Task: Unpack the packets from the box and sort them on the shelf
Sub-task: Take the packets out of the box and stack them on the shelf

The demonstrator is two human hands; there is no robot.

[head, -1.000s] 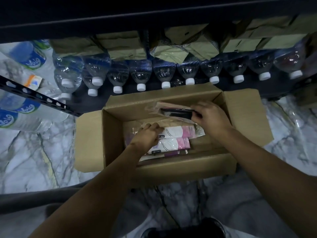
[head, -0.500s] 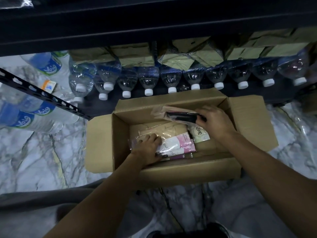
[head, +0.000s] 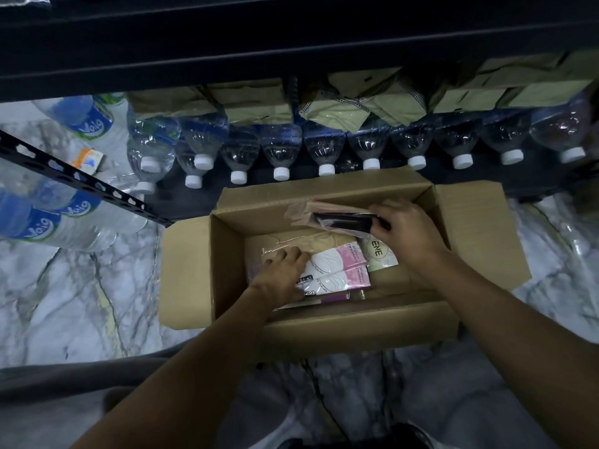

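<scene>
An open cardboard box [head: 191,273] sits on the marble floor in front of a dark shelf [head: 291,47]. Inside lie pink-and-white packets [head: 337,267], a pale green packet [head: 381,256] and a clear-wrapped tan packet [head: 301,243]. My right hand [head: 408,234] grips a dark packet in clear wrap [head: 340,217] over the box's far side. My left hand [head: 282,277] reaches into the box's left part, its fingers curled on the packets there; what it grips is hidden under it.
A row of water bottles [head: 282,150] lies on the low shelf just behind the box, with tan paper packs [head: 337,111] stacked behind them. More bottles [head: 58,222] lie at the left past a slanted perforated metal bar [head: 81,183]. Marble floor surrounds the box.
My left hand has slid to the left inside the box, uncovering more of the pink-and-white packets. The right hand keeps holding the dark packet in about the same spot.
</scene>
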